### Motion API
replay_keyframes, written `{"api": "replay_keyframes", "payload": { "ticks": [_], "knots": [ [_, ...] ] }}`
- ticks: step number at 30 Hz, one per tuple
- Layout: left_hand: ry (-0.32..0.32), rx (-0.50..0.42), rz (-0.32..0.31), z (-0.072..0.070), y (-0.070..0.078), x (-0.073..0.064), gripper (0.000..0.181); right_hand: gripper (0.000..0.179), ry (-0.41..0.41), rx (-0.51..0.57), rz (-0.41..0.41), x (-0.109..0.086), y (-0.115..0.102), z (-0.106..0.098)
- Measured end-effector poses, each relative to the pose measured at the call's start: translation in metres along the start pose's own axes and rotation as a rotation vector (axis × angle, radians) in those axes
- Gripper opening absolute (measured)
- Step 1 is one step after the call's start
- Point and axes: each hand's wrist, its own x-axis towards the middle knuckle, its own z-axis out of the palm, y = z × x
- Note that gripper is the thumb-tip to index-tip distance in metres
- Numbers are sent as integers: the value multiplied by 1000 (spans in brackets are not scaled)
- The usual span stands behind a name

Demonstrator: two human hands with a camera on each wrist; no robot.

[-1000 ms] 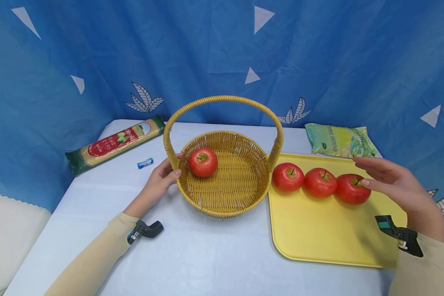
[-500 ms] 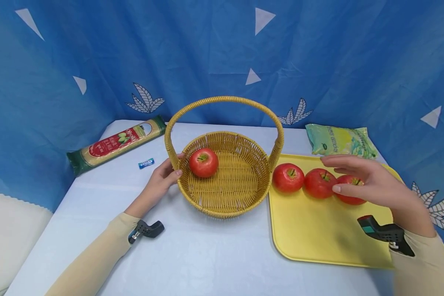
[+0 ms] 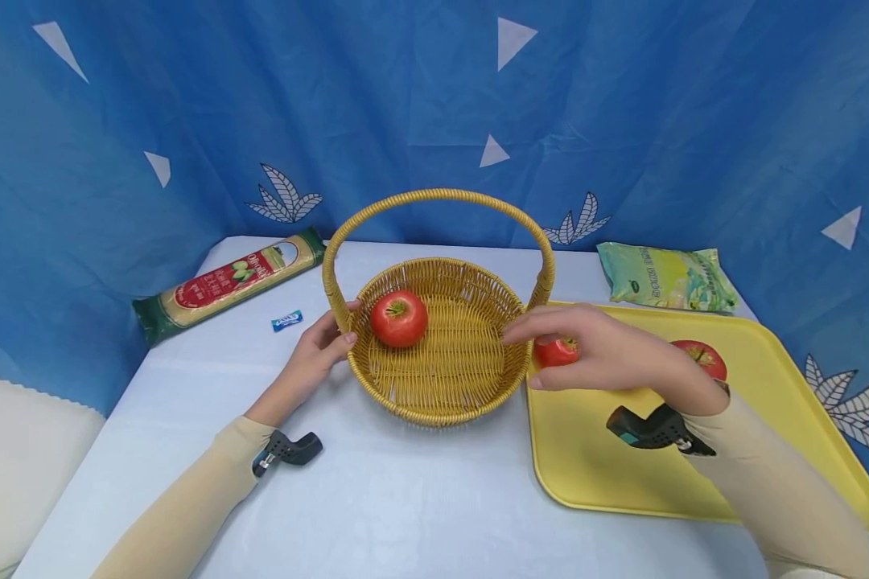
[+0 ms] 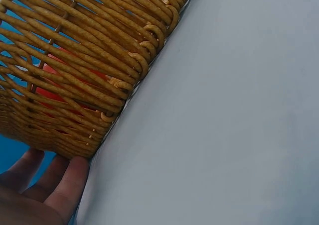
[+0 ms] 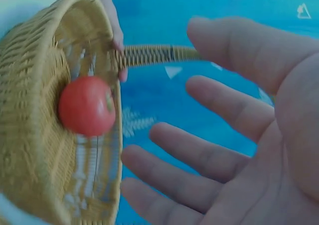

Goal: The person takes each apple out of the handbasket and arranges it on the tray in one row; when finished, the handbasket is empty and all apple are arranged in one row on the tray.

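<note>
A golden wicker basket (image 3: 434, 418) with a tall hooped handle stands at the middle of the table. One red apple (image 3: 399, 319) lies in its left side. My left hand (image 3: 310, 363) holds the basket's left rim by the handle's foot, thumb in front; the left wrist view has its fingers (image 4: 70, 182) against the outer weave. Over the basket's right edge reaches my right hand (image 3: 601, 346), fingers spread and palm bare. Partly beneath it, on the yellow tray (image 3: 644, 474), is an apple (image 3: 556, 352); another apple (image 3: 702, 358) shows behind the wrist. The tray's middle apple is hidden.
A long pasta packet (image 3: 228, 281) lies at the back left, with a small blue packet (image 3: 286, 321) near it. Behind the tray is a green-yellow bag (image 3: 666, 276). Blue curtain (image 3: 434, 96) closes off the back of the white table (image 3: 405, 498).
My right hand has swept left from the tray's right-hand apple to the basket's right rim, carrying nothing. My left hand and the basket have kept their place.
</note>
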Motion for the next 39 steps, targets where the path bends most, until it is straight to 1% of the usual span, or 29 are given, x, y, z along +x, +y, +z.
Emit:
{"api": "replay_keyframes", "payload": {
  "ticks": [1, 3, 6, 9, 12, 15, 20, 22, 26, 30, 35, 39],
  "knots": [
    [-1, 3, -2, 0, 0, 0, 55, 42, -3, -8, -22, 8, -1, 2],
    [0, 11, -11, 0, -1, 0, 55, 42, -13, 16, -45, 23, -3, 5],
    [-1, 19, -15, 1, -1, 1, 55, 43, -17, 56, -46, 46, -6, 11],
    [-2, 17, -13, 0, -1, 1, 54, 44, -30, 96, -5, 71, -6, 20],
    [-1, 11, -7, 0, -1, 1, 54, 47, -35, 102, 38, 97, -2, 30],
    [0, 5, -4, -1, -2, 1, 54, 49, -35, 87, 75, 119, 4, 38],
    [-3, 2, -10, -1, -2, 0, 54, 50, -23, 34, 97, 147, 13, 47],
    [-3, 2, -8, -1, -2, 0, 54, 49, -22, 31, 111, 155, 16, 50],
    [-1, 1, 7, -1, -2, 0, 54, 47, -29, 80, 145, 168, 21, 55],
    [-2, 3, 9, -2, -2, 0, 54, 46, -27, 135, 143, 178, 25, 61],
    [-5, 12, 0, -2, -1, -1, 55, 45, -40, 220, 152, 186, 30, 70],
    [-5, 8, 1, -2, -1, 0, 55, 42, -71, 274, 163, 189, 34, 75]
  ]
}}
